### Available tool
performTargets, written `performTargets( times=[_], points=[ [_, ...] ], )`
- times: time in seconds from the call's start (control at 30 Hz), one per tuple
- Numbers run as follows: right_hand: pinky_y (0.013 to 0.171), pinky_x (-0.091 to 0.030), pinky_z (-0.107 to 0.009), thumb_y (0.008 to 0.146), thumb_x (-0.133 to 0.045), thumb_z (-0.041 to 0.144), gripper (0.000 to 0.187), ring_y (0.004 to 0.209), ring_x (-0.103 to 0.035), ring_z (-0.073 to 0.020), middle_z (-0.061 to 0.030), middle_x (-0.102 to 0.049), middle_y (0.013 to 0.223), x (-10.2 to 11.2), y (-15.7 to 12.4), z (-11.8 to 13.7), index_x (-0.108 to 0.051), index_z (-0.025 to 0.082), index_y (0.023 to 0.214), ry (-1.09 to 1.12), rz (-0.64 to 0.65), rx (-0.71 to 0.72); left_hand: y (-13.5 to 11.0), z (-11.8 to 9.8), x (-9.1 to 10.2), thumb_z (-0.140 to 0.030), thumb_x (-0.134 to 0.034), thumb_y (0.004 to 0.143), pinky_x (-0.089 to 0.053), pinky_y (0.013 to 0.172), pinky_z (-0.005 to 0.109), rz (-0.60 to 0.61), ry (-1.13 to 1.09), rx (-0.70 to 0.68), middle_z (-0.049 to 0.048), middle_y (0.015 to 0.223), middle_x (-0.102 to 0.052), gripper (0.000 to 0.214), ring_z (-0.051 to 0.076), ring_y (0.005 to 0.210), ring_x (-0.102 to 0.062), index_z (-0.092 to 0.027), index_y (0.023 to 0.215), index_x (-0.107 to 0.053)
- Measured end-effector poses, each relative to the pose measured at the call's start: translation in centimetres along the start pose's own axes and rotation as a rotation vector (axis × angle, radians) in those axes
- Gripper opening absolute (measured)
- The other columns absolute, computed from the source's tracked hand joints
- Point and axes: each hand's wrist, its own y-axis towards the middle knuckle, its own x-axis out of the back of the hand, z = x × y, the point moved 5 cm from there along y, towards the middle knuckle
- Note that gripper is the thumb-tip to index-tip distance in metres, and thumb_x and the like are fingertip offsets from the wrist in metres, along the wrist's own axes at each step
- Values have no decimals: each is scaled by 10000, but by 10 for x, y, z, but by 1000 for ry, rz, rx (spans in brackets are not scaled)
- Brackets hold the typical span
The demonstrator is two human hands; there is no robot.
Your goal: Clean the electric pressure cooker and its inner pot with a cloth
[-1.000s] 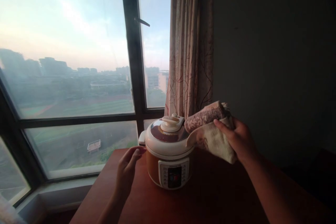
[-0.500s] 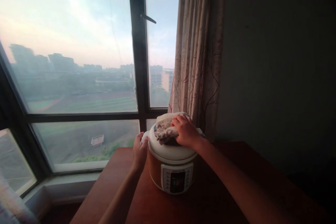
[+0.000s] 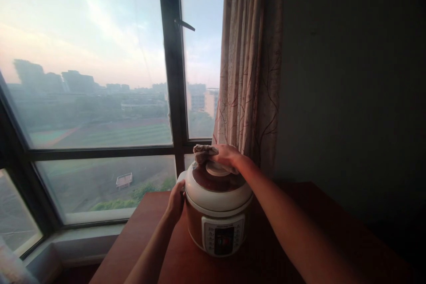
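A white and brown electric pressure cooker (image 3: 218, 199) stands upright on the table, its control panel facing me. My left hand (image 3: 176, 199) is closed round the white handle (image 3: 181, 177) on the lid's left side. Over the far part of the lid, my right hand (image 3: 228, 156) holds a bunched, light brown cloth (image 3: 203, 153). The cloth lies at the lid's far left edge, and the fingers are partly hidden behind the hand. A dark, glossy panel (image 3: 208, 181) and a pale round knob (image 3: 216, 168) show on the lid under my right hand.
The reddish-brown table (image 3: 140, 235) reaches under the cooker and to the right into shadow. Behind it are a window with a dark frame (image 3: 100, 153) and a patterned curtain (image 3: 241, 75). A dark wall (image 3: 339, 97) rises on the right.
My right hand has moved the cloth toward the lid's far side, uncovering the dark panel and the knob. My left hand stays at the handle, its fingers now closed round it.
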Motion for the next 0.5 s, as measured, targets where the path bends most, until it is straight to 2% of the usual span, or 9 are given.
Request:
performTargets(
  times=[0.13,0.37,0.5],
  points=[
    [829,-455,-330,869,-544,486,389,1091,-658,-266,-45,-722,1196,-2,-15,4,-641,320,1207,-15,-83,-31,-3,-2,9,-430,-700,629,-453,645,282,-25,16,6,6,685,-667,262,193,687,-580,-179,702,-690],
    [835,-448,-337,870,-542,449,361,1052,-665,-267,-60,-728,1136,1,-43,19,-637,304,1186,-40,-158,-59,-21,-3,22,-404,-735,607,-444,652,277,-86,49,-6,9,732,-680,248,198,729,-574,-182,711,-701],
    [861,-462,-348,832,-605,478,484,1051,-659,-273,-78,-713,1159,2,-66,25,-608,288,1278,-15,-219,-73,-31,-3,22,-408,-725,647,-437,619,267,-21,45,4,-7,652,-641,234,177,662,-538,-178,676,-697]
  ],
)
